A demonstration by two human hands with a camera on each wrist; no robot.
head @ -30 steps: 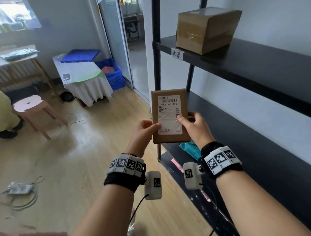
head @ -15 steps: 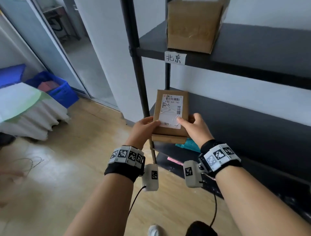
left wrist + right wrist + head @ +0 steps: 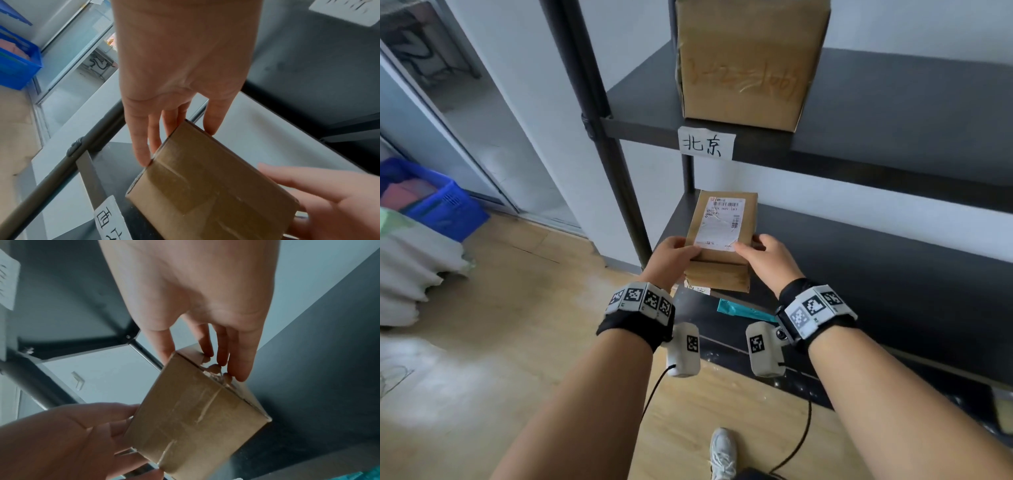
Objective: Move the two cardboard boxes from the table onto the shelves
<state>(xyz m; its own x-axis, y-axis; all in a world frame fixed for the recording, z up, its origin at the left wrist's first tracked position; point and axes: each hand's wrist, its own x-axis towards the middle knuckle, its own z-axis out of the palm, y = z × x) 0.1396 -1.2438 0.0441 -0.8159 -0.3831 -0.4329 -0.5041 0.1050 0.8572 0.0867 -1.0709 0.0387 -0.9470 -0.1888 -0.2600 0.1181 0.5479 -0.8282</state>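
Two boxes: large box (image 3: 744, 61) on upper shelf (image 3: 893, 102) left edge; your left hand (image 3: 671, 257) and right hand (image 3: 767, 255) pinch small box (image 3: 722, 236), now lower, over middle shelf (image 3: 859, 260) left corner.

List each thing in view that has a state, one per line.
small cardboard box: taped shut, label up, gripped on both sides, at the middle shelf's front edge.
left hand: grips the box's left side.
right hand: grips the box's right side.
large cardboard box: taped shut, resting on the upper shelf.
middle shelf: whether the small box already rests on it is unclear.
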